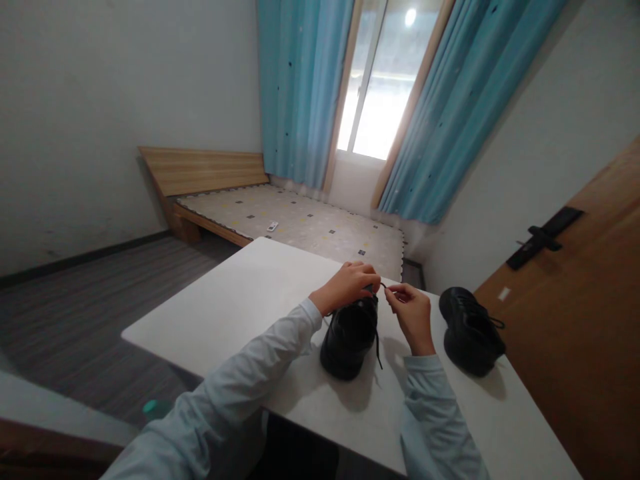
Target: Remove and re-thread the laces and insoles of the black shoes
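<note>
A black lace-up shoe (pixel 345 343) stands on the white table in front of me, its heel toward me. My left hand (pixel 353 283) lies over the shoe's front part with the fingers curled down on it; what its fingertips grip is hidden. Just right of the shoe, my right hand (pixel 411 312) pinches a dark shoelace (pixel 383 285) between thumb and fingers, and the lace runs across to the shoe. A loose lace end (pixel 378 347) hangs down the shoe's right side.
The other black shoe (pixel 470 333) rests near the right edge of the white table (pixel 220 307). Beyond the table is a bed (pixel 310 230) with a small white object (pixel 273 227) on it. A wooden door (pixel 565 300) is close on the right.
</note>
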